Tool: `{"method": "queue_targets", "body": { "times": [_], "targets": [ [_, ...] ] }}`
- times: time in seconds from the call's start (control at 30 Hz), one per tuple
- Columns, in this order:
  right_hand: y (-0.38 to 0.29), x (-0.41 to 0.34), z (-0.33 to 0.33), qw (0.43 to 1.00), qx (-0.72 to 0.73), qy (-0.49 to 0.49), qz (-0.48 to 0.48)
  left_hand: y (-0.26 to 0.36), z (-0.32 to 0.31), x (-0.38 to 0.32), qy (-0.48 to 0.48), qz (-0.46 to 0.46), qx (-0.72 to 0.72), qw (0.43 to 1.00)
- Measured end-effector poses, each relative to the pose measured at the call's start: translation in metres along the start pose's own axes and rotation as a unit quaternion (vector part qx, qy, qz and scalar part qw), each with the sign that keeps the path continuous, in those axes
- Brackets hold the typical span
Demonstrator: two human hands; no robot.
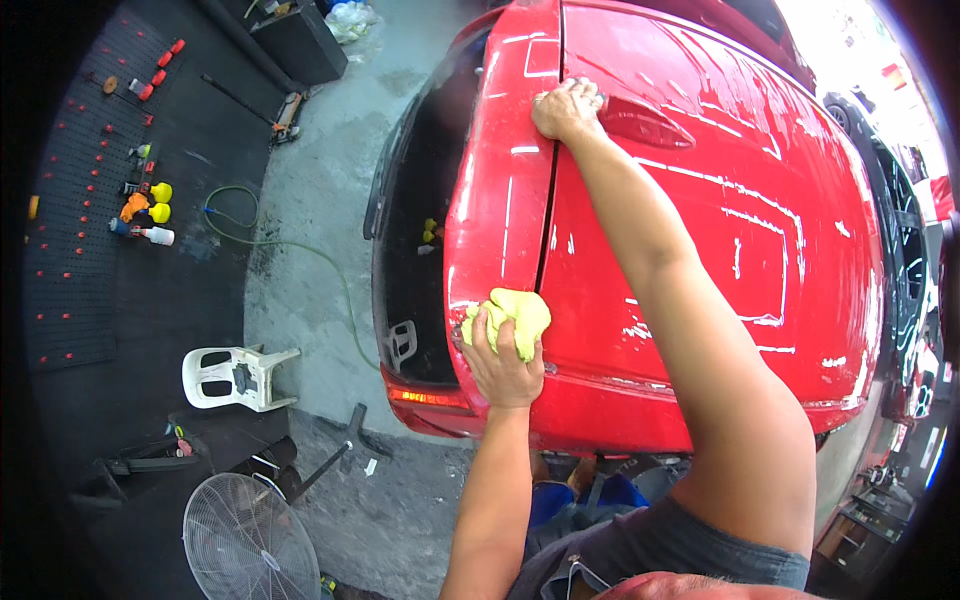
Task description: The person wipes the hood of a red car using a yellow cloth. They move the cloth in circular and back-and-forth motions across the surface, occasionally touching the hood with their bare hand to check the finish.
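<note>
In front of me is a red car's wet, shiny roof (720,247) with its rear spoiler (499,187). My left hand (506,371) presses a bunched yellow-green cloth (521,315) onto the spoiler's near end, above the rear window's corner. Far across the car, my right hand (570,109) rests over the dark gap between spoiler and roof. Its fingers are curled beside the red shark-fin antenna (649,124). Whether anything lies under that palm is hidden.
The dark rear window (420,187) and a lit tail light (427,397) face left. On the floor are a white plastic chair (240,375), a large fan (251,536) and a green hose (322,259). Spray bottles (157,235) hang by a pegboard (75,225). Another car (900,210) stands right.
</note>
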State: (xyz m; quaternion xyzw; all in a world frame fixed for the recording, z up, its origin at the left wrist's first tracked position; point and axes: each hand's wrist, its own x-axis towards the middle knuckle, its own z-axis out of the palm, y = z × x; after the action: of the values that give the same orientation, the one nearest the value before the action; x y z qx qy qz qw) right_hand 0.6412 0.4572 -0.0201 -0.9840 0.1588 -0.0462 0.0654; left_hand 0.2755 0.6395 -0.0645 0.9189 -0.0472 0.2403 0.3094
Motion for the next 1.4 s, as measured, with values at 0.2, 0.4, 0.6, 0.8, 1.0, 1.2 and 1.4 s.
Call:
{"method": "queue_targets", "body": {
  "times": [0.2,0.4,0.6,0.8,1.0,1.2,1.4],
  "targets": [
    [0.011,-0.032,0.025,0.996,0.018,0.007,-0.091,-0.007,-0.006,-0.007,-0.007,0.0,0.014,1.0],
    [0.02,-0.021,0.0,0.996,0.006,-0.016,-0.092,-0.002,0.004,-0.002,-0.009,0.005,0.006,1.0],
    [0.031,-0.137,0.004,0.981,0.01,-0.049,-0.19,-0.011,-0.005,-0.006,-0.004,0.004,0.033,0.999],
    [0.015,-0.018,-0.015,0.991,0.035,-0.034,-0.124,0.0,0.001,0.0,-0.001,0.009,0.004,1.0],
    [0.029,-0.101,0.025,0.984,0.036,0.021,-0.174,-0.012,-0.004,-0.007,-0.001,0.0,0.021,1.0],
    [0.018,-0.021,-0.023,0.993,0.012,-0.054,-0.101,0.002,0.004,0.0,0.003,0.003,-0.007,1.0],
    [0.031,-0.117,0.001,0.981,0.038,-0.041,-0.187,-0.01,-0.002,-0.007,0.003,-0.006,0.018,1.0]
  ]
}}
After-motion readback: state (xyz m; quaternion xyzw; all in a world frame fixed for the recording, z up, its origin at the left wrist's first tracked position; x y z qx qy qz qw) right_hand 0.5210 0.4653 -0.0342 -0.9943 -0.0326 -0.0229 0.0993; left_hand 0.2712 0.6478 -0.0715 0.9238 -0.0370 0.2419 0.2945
